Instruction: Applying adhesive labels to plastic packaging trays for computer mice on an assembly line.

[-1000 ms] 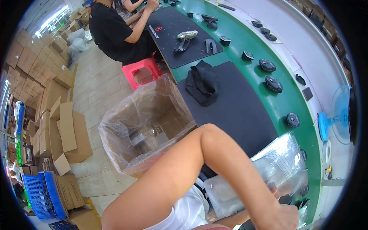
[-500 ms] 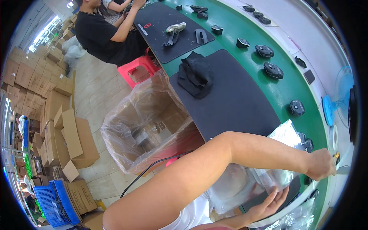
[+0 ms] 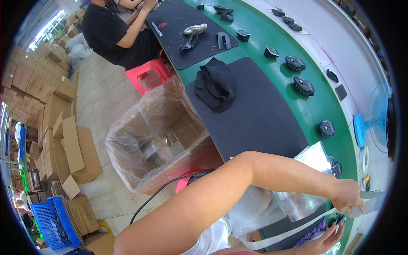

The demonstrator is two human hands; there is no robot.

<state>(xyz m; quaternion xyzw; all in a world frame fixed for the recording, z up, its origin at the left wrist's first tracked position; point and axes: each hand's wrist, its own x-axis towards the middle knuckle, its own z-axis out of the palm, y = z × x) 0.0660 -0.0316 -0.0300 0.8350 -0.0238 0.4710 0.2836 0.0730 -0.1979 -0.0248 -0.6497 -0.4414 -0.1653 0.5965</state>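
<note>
Strip of whitish material (image 3: 297, 230) is stretched at the near right, and it is held by the left hand (image 3: 346, 196), whose grip is clamped on it. By the right hand (image 3: 325, 243), a dark thing with purple pattern (image 3: 313, 233) is nearly reached; its fingers are slightly apart, but whether something is held by this grip cannot be told. Clear plastic bags (image 3: 302, 208) are partly covered by the left forearm. Farther along the green bench (image 3: 314, 108), a dark mat (image 3: 259, 114) is laid, and a black cloth (image 3: 216, 85) is placed on its far left part. Several black devices (image 3: 304, 86) are set out to the right of the mat. On the left, beside the bench, a cardboard box (image 3: 121, 168) is lined with clear plastic.
</note>
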